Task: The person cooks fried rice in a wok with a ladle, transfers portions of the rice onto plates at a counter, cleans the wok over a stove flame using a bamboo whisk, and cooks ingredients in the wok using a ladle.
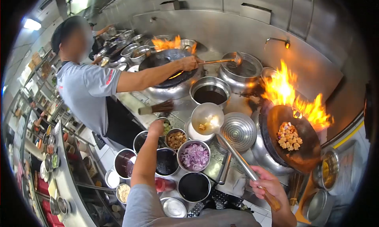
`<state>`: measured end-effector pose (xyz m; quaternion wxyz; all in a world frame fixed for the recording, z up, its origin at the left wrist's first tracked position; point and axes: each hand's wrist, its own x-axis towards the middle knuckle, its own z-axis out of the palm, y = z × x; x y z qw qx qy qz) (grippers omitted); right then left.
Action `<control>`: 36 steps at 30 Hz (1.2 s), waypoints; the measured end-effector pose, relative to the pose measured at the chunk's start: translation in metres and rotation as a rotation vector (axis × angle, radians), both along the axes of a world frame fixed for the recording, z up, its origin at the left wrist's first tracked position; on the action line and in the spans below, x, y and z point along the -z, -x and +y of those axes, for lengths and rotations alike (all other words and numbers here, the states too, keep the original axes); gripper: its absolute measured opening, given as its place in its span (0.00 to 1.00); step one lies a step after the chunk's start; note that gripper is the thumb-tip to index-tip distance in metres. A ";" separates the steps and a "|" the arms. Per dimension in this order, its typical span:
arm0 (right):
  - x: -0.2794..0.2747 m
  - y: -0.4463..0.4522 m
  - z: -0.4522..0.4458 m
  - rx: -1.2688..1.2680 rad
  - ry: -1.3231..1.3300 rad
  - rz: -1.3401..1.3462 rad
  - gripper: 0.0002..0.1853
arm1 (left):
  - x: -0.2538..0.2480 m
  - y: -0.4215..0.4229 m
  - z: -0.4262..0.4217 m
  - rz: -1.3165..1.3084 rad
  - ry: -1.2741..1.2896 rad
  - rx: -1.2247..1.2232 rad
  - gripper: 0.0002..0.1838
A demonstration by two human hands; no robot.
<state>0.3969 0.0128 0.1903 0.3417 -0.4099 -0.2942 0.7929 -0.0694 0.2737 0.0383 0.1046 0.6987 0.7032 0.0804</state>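
My right hand [265, 183] is wrapped round the wooden-ended handle of a ladle [207, 118]. The ladle's bowl, with a little food in it, is over the containers in the middle. My left hand [156, 127] reaches to a small pot of chopped green pieces [166, 128]; its fingers are hidden from me. Close by are a pot of brown chunks [176, 140] and a pot of sliced red onion [194, 156]. To the right, a tilted wok [312, 148] holds browned chunks [289, 137], with tall flames [282, 87] behind its rim.
A perforated strainer [237, 132] lies beside the wok. Behind are a pot of dark liquid [209, 93] and a large steel pot [240, 75]. On the left a co-worker [90, 85] stretches a ladle over that pot, beside another flaming wok [166, 67]. A brush [158, 107] lies between.
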 end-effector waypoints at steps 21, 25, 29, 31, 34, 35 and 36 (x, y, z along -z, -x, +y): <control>-0.025 -0.140 -0.065 0.293 -0.234 -1.710 0.34 | 0.064 0.030 0.038 -0.033 -0.040 0.194 0.07; -0.050 -0.145 -0.078 0.282 -0.215 -1.413 0.34 | 0.062 0.037 0.038 -0.087 -0.009 0.180 0.13; -0.036 -0.150 -0.089 0.201 -0.216 -1.473 0.34 | 0.047 0.060 0.043 -0.069 -0.242 0.344 0.10; -0.042 -0.160 -0.093 0.245 -0.091 -1.253 0.34 | 0.029 0.056 0.032 -0.598 -0.063 0.050 0.11; -0.027 -0.176 -0.094 0.270 -0.072 -1.184 0.34 | -0.049 -0.004 0.005 -1.218 0.198 -0.355 0.12; -0.021 -0.181 -0.092 0.248 -0.179 -1.351 0.34 | -0.063 -0.022 0.001 -1.317 0.274 -0.281 0.12; -0.019 -0.183 -0.091 0.241 -0.196 -1.336 0.34 | -0.077 -0.043 -0.005 -1.418 0.344 -0.210 0.13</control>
